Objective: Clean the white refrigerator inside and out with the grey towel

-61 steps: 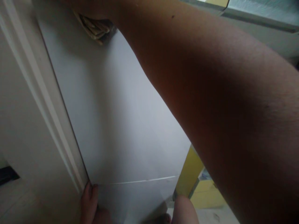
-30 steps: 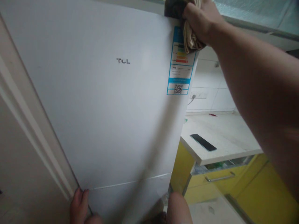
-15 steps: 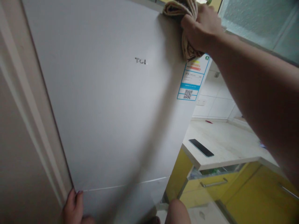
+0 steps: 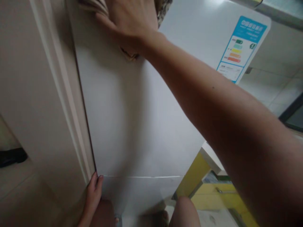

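My right hand (image 4: 133, 20) is closed around a folded brown-and-beige cloth (image 4: 94, 7) and presses it on the upper left of a pale grey refrigerator door (image 4: 163, 126). Most of the cloth is hidden behind the hand, and some of it runs out of the picture at the top. Low down, my left hand (image 4: 93, 190) grips the left edge of the refrigerator, its fingertips at the seam between the upper and lower doors. A blue and white energy label (image 4: 245, 44) is stuck on the door's upper right.
A white door frame (image 4: 56, 78) runs close along the refrigerator's left side. At the lower right are a pale countertop corner (image 4: 213, 159) and yellow cabinets (image 4: 213, 197) with a metal handle. My bare knee (image 4: 184, 211) shows at the bottom. A dark object (image 4: 13, 156) lies far left.
My right hand has swept the cloth leftward across the door, from beside the label to the upper left. My left hand stays at the seam. The view has shifted.
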Demonstrator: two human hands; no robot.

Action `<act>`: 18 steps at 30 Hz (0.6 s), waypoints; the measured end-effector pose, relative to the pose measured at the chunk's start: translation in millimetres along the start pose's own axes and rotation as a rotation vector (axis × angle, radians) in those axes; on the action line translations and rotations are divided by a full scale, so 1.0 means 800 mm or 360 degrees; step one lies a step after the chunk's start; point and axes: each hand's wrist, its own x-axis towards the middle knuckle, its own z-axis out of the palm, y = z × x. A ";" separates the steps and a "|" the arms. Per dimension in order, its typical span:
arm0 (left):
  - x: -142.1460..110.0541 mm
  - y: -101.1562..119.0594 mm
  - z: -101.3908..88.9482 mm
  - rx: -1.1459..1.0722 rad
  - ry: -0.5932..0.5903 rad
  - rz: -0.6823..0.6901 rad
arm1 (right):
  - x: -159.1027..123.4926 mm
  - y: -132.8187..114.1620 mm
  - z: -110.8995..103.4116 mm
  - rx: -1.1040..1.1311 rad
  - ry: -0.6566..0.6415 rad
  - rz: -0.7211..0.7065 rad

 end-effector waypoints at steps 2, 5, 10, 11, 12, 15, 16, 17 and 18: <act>0.000 0.002 0.000 -0.0010 -0.0001 0.0012 | -0.012 -0.046 0.025 0.0065 0.0067 -0.0208; -0.001 0.006 0.000 -0.0020 -0.0005 0.0019 | -0.053 -0.130 0.057 0.0165 0.0215 -0.0188; -0.002 0.014 -0.002 0.0005 -0.0021 0.0030 | -0.145 -0.243 0.086 0.0156 0.0001 0.0198; -0.002 0.014 -0.003 0.0019 -0.0018 0.0031 | -0.164 -0.257 0.087 0.0164 -0.0103 0.0189; -0.002 0.014 -0.004 0.0036 -0.0007 0.0028 | -0.184 -0.269 0.088 0.0200 -0.0197 0.0155; 0.000 0.014 -0.007 0.0097 0.0046 0.0009 | -0.249 -0.304 0.090 0.0415 -0.0453 -0.0007; 0.000 0.015 -0.008 0.0115 0.0060 0.0005 | -0.274 -0.317 0.093 0.0476 -0.0535 -0.0060; 0.001 0.016 -0.009 0.0132 0.0068 0.0007 | -0.300 -0.331 0.097 0.0514 -0.0614 -0.0109; 0.003 0.018 -0.009 0.0149 0.0068 0.0016 | -0.327 -0.346 0.102 0.0528 -0.0684 -0.0159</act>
